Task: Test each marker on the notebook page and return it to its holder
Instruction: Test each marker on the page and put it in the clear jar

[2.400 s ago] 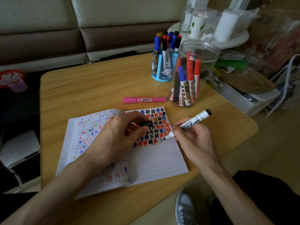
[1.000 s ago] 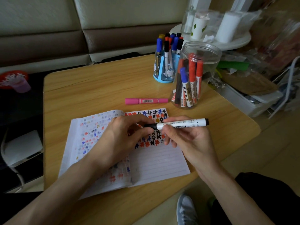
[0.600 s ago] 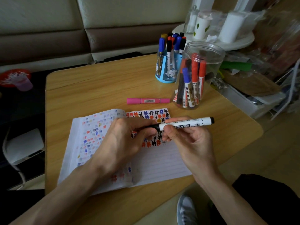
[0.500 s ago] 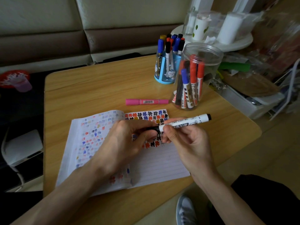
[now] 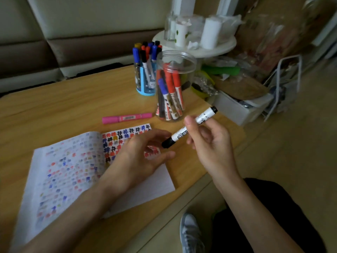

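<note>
My right hand (image 5: 207, 143) grips a white marker with a black cap (image 5: 189, 129), held tilted above the table's right edge, cap end pointing down-left. My left hand (image 5: 138, 157) hovers over the open notebook (image 5: 73, 172), fingers relaxed and holding nothing, just left of the capped tip. The right page is covered in coloured hash marks. A clear plastic jar (image 5: 171, 88) holds red, blue and black markers. Behind it a blue holder (image 5: 145, 81) stands full of thinner markers.
A pink marker (image 5: 126, 118) lies on the wooden table (image 5: 63, 106) between the notebook and the jar. A round white stand (image 5: 197, 44) with bottles and a cluttered white bin (image 5: 240, 105) sit right of the table. A sofa runs behind.
The cap went onto the black marker. My left hand let go and opened; my right hand lifted the capped marker up and to the right, away from the page.
</note>
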A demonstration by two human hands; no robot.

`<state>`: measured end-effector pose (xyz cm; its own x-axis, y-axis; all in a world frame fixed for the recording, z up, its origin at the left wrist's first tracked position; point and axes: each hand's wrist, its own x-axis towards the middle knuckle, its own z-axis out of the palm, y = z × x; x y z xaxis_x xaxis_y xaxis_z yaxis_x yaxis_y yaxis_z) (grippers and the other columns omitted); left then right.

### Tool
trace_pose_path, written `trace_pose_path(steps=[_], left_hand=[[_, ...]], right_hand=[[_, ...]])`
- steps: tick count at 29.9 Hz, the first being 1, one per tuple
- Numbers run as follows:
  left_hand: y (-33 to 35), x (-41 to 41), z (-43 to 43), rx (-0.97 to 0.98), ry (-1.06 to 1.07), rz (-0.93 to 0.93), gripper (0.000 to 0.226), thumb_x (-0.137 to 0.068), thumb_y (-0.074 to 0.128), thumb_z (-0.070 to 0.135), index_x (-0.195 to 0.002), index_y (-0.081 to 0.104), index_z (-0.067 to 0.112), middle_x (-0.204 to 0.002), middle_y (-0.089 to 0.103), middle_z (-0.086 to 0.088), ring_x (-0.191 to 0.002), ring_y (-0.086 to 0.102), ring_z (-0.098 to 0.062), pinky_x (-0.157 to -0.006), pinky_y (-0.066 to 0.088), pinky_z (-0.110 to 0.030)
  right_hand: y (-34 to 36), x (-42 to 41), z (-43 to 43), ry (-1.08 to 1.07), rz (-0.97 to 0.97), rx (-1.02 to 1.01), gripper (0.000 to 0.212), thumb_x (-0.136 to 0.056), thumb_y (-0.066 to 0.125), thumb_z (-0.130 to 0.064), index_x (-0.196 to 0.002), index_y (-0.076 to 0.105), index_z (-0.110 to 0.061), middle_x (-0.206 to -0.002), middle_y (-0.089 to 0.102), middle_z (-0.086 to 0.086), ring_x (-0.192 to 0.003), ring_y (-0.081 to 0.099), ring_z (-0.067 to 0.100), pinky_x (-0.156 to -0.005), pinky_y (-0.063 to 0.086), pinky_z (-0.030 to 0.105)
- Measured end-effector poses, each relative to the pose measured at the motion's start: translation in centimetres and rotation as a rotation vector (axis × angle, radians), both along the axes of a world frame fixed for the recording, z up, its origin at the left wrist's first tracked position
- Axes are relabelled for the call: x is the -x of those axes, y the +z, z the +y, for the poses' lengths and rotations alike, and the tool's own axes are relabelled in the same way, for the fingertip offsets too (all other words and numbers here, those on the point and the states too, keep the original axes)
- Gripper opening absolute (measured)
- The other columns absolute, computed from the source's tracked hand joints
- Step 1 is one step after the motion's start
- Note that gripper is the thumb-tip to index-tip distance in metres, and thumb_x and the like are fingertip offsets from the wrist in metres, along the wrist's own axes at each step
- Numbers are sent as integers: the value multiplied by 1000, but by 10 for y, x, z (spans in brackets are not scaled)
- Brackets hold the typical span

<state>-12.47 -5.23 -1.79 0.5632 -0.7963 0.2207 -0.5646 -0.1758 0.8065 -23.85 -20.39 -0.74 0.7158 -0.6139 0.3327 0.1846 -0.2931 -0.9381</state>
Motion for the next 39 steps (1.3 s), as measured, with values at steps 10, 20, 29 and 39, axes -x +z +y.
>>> trace_pose_path(steps=[10,20,29,39], left_hand=[[9,82,-111,72,-188,36,46,-84,75,42,-127,64,29,-116,68,21,-112,62,4,-93,56,-31],[0,123,-153,60,-316,131,51,-78,69,52,-123,66,28,-110,72,13,-106,69,-6,-92,58,-39],[13,68,-91,38,-215,84,43,-78,69,48,-116,69,27,-107,74,14,-102,70,-2,-87,57,-22],[1,-21,45,98,189,125,21,-86,74,21,-107,77,21,-100,78,13,-92,74,-5,-77,57,-14]], right_hand=[[-6,124,-88,-457,31,87,3,-101,68,-25,-102,70,-24,-71,66,-9,-61,63,10,-60,50,21],[-23,205,-124,-720,121,80,21,-97,72,-17,-117,74,-22,-94,72,-11,-72,65,26,-60,50,17],[-12,127,-82,-348,38,82,16,-97,72,-14,-113,74,-18,-95,71,-6,-67,66,16,-59,54,35],[-6,5,-5,20,23,37,18,-96,71,-9,-113,73,-15,-99,72,-6,-60,64,12,-55,55,28]])
